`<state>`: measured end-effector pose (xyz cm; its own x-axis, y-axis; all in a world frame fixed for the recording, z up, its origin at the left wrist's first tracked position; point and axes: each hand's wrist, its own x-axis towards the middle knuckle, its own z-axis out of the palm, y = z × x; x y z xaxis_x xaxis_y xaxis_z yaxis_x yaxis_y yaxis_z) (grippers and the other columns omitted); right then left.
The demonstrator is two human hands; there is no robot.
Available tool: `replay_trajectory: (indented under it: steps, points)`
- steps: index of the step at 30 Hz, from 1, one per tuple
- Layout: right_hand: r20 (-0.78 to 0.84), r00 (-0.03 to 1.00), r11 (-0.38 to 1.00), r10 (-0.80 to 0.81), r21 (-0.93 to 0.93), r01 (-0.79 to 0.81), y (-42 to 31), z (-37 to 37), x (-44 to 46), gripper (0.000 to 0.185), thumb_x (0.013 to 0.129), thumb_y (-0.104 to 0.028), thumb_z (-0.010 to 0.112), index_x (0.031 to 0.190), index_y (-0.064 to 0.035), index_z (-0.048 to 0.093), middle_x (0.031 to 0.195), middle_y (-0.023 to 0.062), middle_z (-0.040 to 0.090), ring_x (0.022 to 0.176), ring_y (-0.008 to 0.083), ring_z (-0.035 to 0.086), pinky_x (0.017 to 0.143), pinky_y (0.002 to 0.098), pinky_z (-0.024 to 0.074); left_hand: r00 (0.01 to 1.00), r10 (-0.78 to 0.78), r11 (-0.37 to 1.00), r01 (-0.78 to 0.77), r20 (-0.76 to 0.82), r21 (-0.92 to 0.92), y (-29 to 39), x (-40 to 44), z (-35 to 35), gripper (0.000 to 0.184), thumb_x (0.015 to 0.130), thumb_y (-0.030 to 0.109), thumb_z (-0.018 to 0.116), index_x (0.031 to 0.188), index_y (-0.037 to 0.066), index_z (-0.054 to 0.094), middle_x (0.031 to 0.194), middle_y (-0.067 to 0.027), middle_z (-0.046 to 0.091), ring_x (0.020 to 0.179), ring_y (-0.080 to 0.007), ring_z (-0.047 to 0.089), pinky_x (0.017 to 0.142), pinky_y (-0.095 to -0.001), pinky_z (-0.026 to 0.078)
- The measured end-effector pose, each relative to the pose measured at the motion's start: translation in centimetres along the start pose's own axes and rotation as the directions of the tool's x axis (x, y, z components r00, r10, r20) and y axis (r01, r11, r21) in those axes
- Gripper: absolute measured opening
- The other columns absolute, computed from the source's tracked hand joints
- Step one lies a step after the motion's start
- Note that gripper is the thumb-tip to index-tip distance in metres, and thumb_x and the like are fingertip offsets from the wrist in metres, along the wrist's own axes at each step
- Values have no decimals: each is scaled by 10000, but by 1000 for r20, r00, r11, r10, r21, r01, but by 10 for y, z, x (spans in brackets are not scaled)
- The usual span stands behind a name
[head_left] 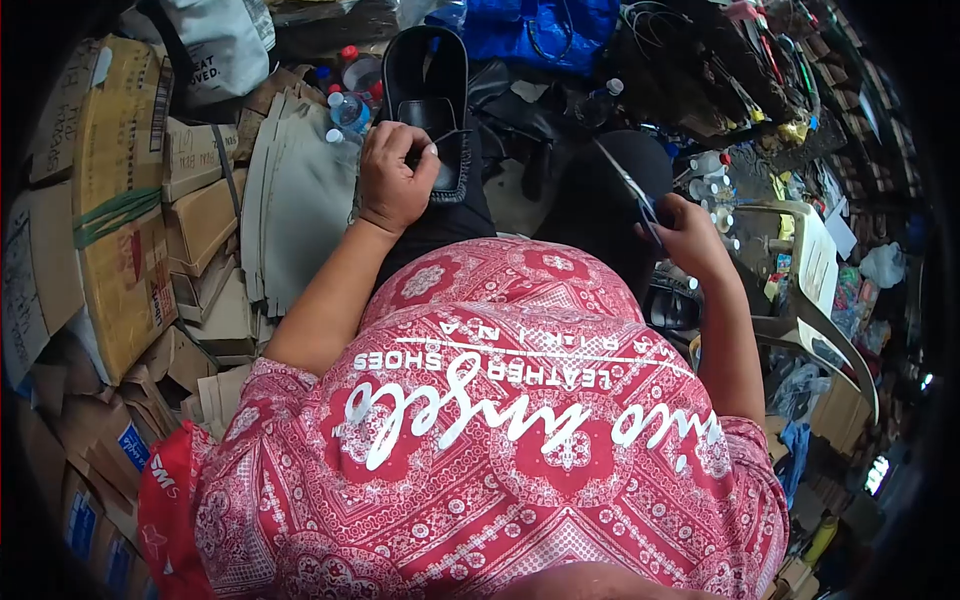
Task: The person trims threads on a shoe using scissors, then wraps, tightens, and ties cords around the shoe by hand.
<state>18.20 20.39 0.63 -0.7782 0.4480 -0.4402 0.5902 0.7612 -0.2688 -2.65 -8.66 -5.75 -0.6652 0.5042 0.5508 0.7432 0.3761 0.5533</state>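
A black leather shoe lies lengthwise on my left thigh, its opening facing up and a stitched-looking edge along its near right side. My left hand is over the near left part of the shoe, thumb and forefinger pinched together. A short thin dark strand shows by the fingertips; whether they grip it I cannot tell. My right hand is wrapped round the handles of a pair of scissors above my right knee. The blades point up and left, away from the shoe, and look nearly closed.
Flattened cardboard boxes and pale curved sheets are stacked at my left. Plastic bottles stand beyond the shoe. A blue bag lies at the back. On the right are a pale plastic chair, more bottles and scattered clutter.
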Motion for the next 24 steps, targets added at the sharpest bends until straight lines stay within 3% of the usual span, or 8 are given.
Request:
replay_trajectory:
  steps: [2,4,6,9,16,19,23,24]
  points:
    - [130,973,766,-188,640,63,-11,3,-2,318,783,-187,703,995,-6,552,819,55,625,703,146,606,617,265,477,999,-35,999,35,-14,-26,-1,0,-1,61,719,79,614,737,66,558,768,-76,536,757,-264,516,700,-372,412]
    - [251,910,480,-330,875,-67,-30,9,-3,372,787,-219,711,1045,-10,543,792,4,568,687,73,532,606,211,434,997,-72,996,70,-26,-54,-2,-1,0,58,719,76,613,731,65,557,765,-76,536,755,-263,516,695,-369,412]
    - [259,827,403,-498,914,-43,-43,24,8,484,748,-303,745,1075,-13,537,804,-6,545,708,61,506,633,192,418,988,-146,983,139,-45,-123,-4,0,0,54,720,70,609,720,62,556,751,-76,533,748,-262,517,689,-366,411]
    - [380,682,472,-625,880,-58,-61,37,30,625,719,-424,748,1121,2,529,946,17,582,816,78,537,772,200,432,993,-107,989,102,-43,-108,-5,1,-2,36,767,40,601,761,34,565,764,-68,528,690,-196,513,619,-296,417]
    - [480,644,464,-595,860,-213,-82,52,55,588,747,-445,718,1096,1,557,939,28,612,768,89,539,749,226,444,986,-157,980,150,-47,-131,-6,0,-1,56,726,73,606,721,58,552,744,-82,538,743,-267,518,684,-372,410]
    - [355,682,418,-639,905,-79,-99,53,53,561,759,-510,676,999,-8,609,836,7,593,705,83,509,670,209,420,986,-157,976,146,-57,-161,-6,1,-1,57,730,79,603,724,56,551,751,-83,545,749,-273,518,694,-376,407]
    - [427,645,431,-634,887,-163,-109,55,59,568,754,-476,698,1061,-13,582,884,14,603,729,85,528,708,218,433,991,-125,983,117,-50,-140,-6,2,-2,58,734,83,601,730,52,553,762,-88,553,762,-285,519,711,-380,406]
    - [405,657,426,-636,894,-139,-113,55,58,538,758,-489,688,1011,-23,596,790,0,568,689,87,516,646,217,415,992,-119,984,112,-42,-137,-5,2,-2,58,735,84,601,732,52,553,765,-89,555,766,-289,519,715,-382,406]
